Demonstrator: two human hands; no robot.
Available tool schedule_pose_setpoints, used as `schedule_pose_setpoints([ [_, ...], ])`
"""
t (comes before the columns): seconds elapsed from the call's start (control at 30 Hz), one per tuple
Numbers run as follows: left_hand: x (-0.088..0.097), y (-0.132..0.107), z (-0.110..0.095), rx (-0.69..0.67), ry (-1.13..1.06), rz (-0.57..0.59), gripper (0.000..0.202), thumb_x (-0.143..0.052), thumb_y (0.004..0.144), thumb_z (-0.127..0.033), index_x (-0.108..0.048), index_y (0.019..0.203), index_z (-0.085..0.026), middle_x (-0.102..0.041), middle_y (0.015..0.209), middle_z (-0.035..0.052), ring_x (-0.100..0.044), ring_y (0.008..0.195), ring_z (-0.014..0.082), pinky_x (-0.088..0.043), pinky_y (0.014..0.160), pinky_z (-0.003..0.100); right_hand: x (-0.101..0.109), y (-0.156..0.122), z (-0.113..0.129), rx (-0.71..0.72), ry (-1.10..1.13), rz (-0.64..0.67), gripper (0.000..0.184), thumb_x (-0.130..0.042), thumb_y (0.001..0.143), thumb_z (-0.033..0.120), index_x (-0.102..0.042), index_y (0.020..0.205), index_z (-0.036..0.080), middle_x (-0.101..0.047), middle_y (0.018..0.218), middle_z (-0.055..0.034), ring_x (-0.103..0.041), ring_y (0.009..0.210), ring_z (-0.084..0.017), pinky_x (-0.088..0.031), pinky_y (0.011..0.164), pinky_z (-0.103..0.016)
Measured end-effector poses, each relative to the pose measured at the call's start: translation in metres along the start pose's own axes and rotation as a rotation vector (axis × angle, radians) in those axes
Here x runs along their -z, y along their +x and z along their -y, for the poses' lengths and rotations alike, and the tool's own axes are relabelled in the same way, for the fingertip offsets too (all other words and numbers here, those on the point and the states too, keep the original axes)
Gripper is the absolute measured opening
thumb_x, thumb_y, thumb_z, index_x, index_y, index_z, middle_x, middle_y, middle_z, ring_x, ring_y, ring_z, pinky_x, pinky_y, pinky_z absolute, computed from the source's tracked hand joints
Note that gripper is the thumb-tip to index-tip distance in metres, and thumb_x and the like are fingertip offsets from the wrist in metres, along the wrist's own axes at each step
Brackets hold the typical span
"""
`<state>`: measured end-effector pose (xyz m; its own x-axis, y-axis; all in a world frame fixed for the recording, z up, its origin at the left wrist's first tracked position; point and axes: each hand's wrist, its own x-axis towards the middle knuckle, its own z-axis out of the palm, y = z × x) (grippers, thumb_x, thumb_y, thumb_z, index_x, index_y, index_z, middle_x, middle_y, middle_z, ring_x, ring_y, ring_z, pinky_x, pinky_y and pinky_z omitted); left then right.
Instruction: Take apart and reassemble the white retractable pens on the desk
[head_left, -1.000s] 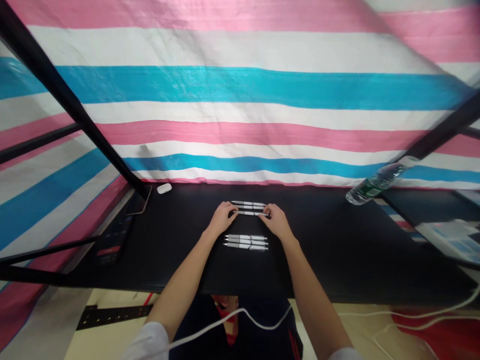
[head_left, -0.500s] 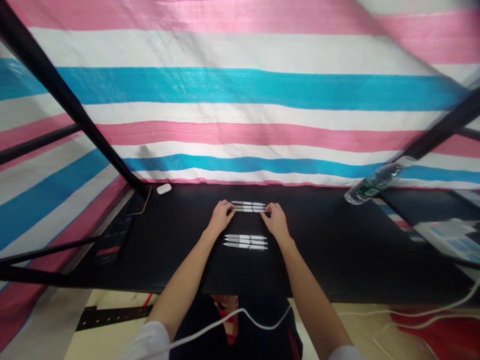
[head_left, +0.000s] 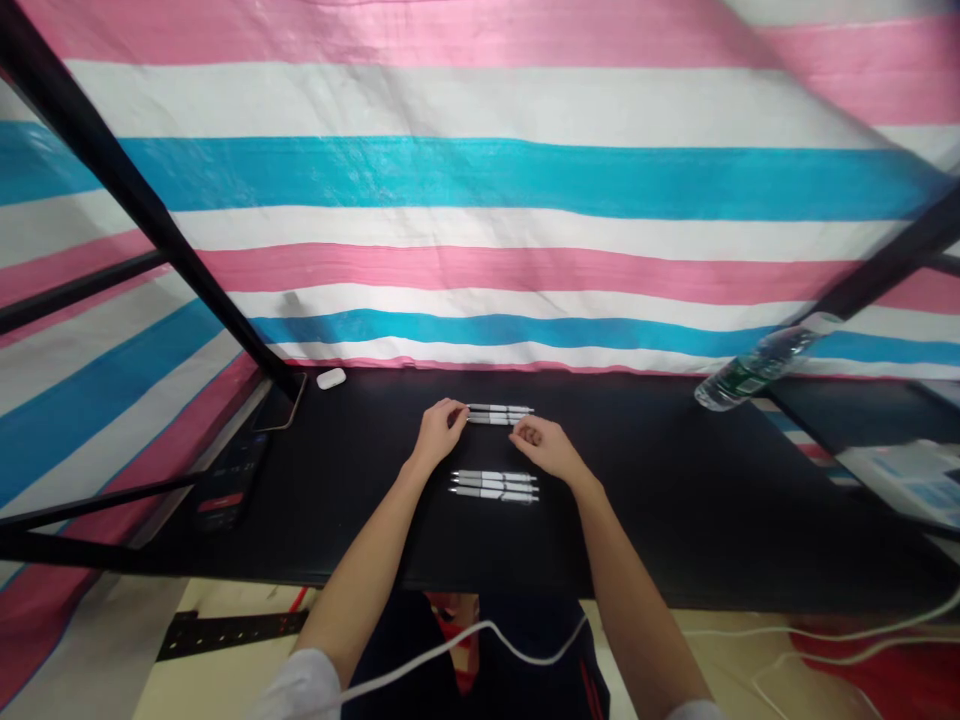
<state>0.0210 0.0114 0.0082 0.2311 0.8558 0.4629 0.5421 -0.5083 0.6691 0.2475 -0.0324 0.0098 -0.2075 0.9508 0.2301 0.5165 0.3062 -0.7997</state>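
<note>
Two groups of white and grey pens lie crosswise on the black table point(head_left: 345, 480), one behind the other. At the left tips of the far pens point(head_left: 495, 413) is my left hand point(head_left: 440, 430), its thumb and fingers bent together and touching those ends. My right hand point(head_left: 547, 446) is by the right end of the far pens, on their near side. Its fingers are curled in, and I cannot see whether anything is between them. Nearer to me, the other pens point(head_left: 495, 486) lie side by side between my forearms, touched by neither hand.
A clear plastic bottle point(head_left: 757, 370) leans at the back right by the black frame. A small white case point(head_left: 331, 378) lies at the back left. Dark phone-like devices point(head_left: 229, 485) are along the left edge. A white cable point(head_left: 420, 665) crosses my lap; striped sheeting point(head_left: 480, 180) hangs behind.
My right hand has drawn back slightly from the right ends of the far pens, and its fingers have curled in. My left hand stays at the left ends. The view has shifted slightly.
</note>
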Motion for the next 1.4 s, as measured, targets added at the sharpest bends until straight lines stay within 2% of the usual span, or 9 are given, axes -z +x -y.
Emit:
schedule_pose_setpoints([
  [0.07,0.001,0.0,-0.003,0.025,-0.015,0.016,0.024,-0.05,0.089,-0.031,-0.067,0.078,-0.017,-0.062,0.07,0.0023,-0.052,0.061,0.0126,-0.04,0.061,0.025,-0.001,-0.002,0.007,-0.004,0.015,0.138,0.017,-0.054,0.081,0.035,-0.06,0.074,0.021,-0.049,0.058,0.0039,-0.044,0.053,-0.012,-0.036,0.052,-0.025],
  [0.17,0.002,0.0,-0.006,0.071,-0.043,0.052,0.028,-0.049,0.089,-0.034,-0.068,0.078,-0.017,-0.064,0.067,0.0017,-0.053,0.059,0.0128,-0.04,0.059,0.025,-0.001,-0.004,0.014,0.031,-0.01,0.244,0.016,-0.058,0.079,0.035,-0.063,0.074,0.02,-0.056,0.065,0.0013,-0.048,0.061,-0.013,-0.04,0.058,-0.026],
  [0.43,0.002,0.001,-0.007,0.105,-0.076,0.079,0.03,-0.049,0.088,-0.035,-0.068,0.076,-0.016,-0.063,0.063,0.0007,-0.055,0.058,0.0127,-0.04,0.06,0.024,-0.006,-0.006,0.021,0.185,-0.116,0.343,0.007,-0.067,0.075,0.026,-0.064,0.079,0.021,-0.056,0.081,-0.0015,-0.052,0.079,-0.017,-0.043,0.073,-0.028],
  [0.7,0.001,0.001,-0.007,0.122,-0.079,0.097,0.032,-0.049,0.088,-0.037,-0.068,0.076,-0.016,-0.064,0.064,0.0009,-0.055,0.058,0.0131,-0.04,0.059,0.024,-0.011,-0.001,0.005,0.152,-0.185,0.138,0.003,-0.06,0.078,0.022,-0.06,0.076,0.02,-0.056,0.075,-0.0009,-0.052,0.074,-0.017,-0.042,0.071,-0.029],
  [0.93,-0.001,-0.002,-0.01,0.14,-0.286,0.26,0.028,-0.057,0.083,-0.04,-0.07,0.084,-0.015,-0.065,0.067,0.0024,-0.057,0.058,0.0132,-0.044,0.059,0.024,-0.008,0.002,0.004,0.047,-0.024,-0.097,0.014,-0.056,0.081,0.034,-0.064,0.08,0.021,-0.067,0.079,-0.0027,-0.06,0.072,-0.018,-0.047,0.073,-0.032],
  [1.0,-0.002,-0.002,-0.008,0.194,-0.415,0.274,0.03,-0.062,0.08,-0.041,-0.07,0.091,-0.014,-0.065,0.067,0.0032,-0.057,0.058,0.0132,-0.046,0.058,0.025,-0.007,0.003,0.003,-0.003,0.055,-0.142,0.018,-0.06,0.079,0.038,-0.066,0.079,0.021,-0.068,0.079,-0.003,-0.061,0.071,-0.018,-0.048,0.072,-0.032],
  [1.2,-0.003,0.002,-0.006,0.318,-0.675,0.192,0.039,-0.069,0.074,-0.041,-0.069,0.099,-0.012,-0.069,0.073,0.0057,-0.061,0.063,0.0138,-0.049,0.06,0.027,-0.004,0.007,-0.001,-0.21,0.532,-0.173,0.033,-0.072,0.068,0.044,-0.067,0.089,0.018,-0.065,0.064,-0.0004,-0.053,0.049,-0.012,-0.043,0.048,-0.026],
  [1.3,-0.002,0.004,-0.006,0.329,-0.749,0.159,0.04,-0.069,0.074,-0.042,-0.068,0.099,-0.012,-0.07,0.078,0.0069,-0.064,0.069,0.0157,-0.051,0.064,0.028,-0.002,0.008,0.0,-0.226,0.659,-0.209,0.031,-0.073,0.066,0.041,-0.068,0.087,0.019,-0.067,0.066,-0.0013,-0.057,0.053,-0.013,-0.048,0.054,-0.028],
  [1.4,-0.001,0.004,-0.008,0.327,-0.745,0.133,0.038,-0.069,0.074,-0.044,-0.066,0.095,-0.012,-0.071,0.077,0.0067,-0.065,0.07,0.0164,-0.052,0.065,0.029,-0.001,0.008,0.001,-0.277,0.73,-0.238,0.029,-0.075,0.065,0.041,-0.07,0.084,0.019,-0.072,0.079,-0.0049,-0.067,0.073,-0.02,-0.055,0.065,-0.032],
])
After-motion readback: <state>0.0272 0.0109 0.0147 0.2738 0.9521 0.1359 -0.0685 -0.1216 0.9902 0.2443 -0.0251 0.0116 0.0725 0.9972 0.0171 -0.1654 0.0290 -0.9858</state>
